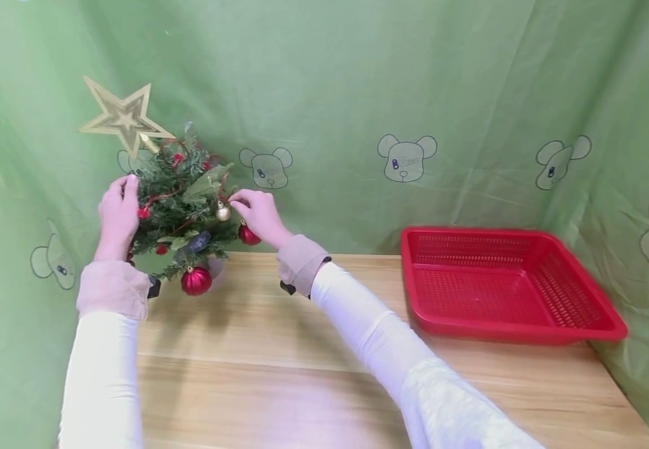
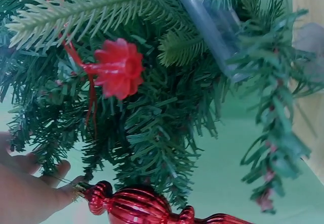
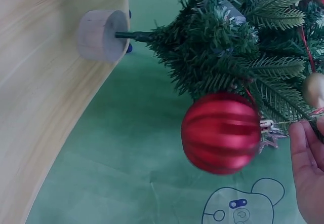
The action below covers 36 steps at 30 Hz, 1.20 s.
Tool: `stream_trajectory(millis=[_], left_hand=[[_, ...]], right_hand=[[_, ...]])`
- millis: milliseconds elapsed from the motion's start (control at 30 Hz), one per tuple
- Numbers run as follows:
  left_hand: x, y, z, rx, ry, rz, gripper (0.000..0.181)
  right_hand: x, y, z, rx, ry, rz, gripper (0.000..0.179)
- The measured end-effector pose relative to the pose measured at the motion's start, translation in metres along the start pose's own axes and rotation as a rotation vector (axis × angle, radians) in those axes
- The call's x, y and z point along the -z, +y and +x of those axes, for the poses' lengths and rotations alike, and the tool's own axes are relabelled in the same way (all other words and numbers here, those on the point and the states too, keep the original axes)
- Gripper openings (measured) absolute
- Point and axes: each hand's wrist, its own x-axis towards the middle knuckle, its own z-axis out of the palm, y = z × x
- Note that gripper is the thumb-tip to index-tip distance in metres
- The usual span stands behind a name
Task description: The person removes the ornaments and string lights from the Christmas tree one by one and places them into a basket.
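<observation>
A small Christmas tree point(image 1: 175, 215) leans on the left, topped by a gold star point(image 1: 125, 120). My left hand point(image 1: 118, 209) is at its left side among the branch tips. In the left wrist view, its thumb and fingers are beside the thin cord of a ribbed red ornament point(image 2: 139, 206); whether they pinch it is unclear. My right hand point(image 1: 259, 215) is at the right side, its fingertips pinching the gold cord of a red ball ornament point(image 3: 221, 134). A small pale gold ball point(image 1: 223, 212) hangs beside those fingers. Another red ball point(image 1: 196, 281) hangs low in front.
An upright-walled red plastic basket point(image 1: 487, 330) stands at the right on the wooden table point(image 1: 229, 349). Green curtain point(image 1: 324, 93) with printed bear heads surrounds the table. The tree's pale round base point(image 3: 96, 35) sits at the table's back edge.
</observation>
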Motion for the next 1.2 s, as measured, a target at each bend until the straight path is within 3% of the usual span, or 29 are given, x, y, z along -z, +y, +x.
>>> stream_trajectory(millis=[367,633,1100,1200], left_hand=[[-0.012,0.009,-0.011,-0.028,-0.061,-0.034,0.072],[-0.028,0.019,-0.023,-0.115,-0.066,-0.026,0.07],[-0.074,0.041,-0.044,-0.243,-0.102,-0.04,0.067],[-0.075,0.036,-0.042,-0.271,-0.119,-0.055,0.067]], right_hand=[[0.016,0.008,-0.007,-0.028,0.033,0.075,0.019],[0.038,0.023,-0.019,-0.026,0.071,0.153,0.017],[0.091,0.051,-0.045,0.011,0.175,0.136,0.016],[0.093,0.046,-0.048,-0.001,0.192,0.103,0.016]])
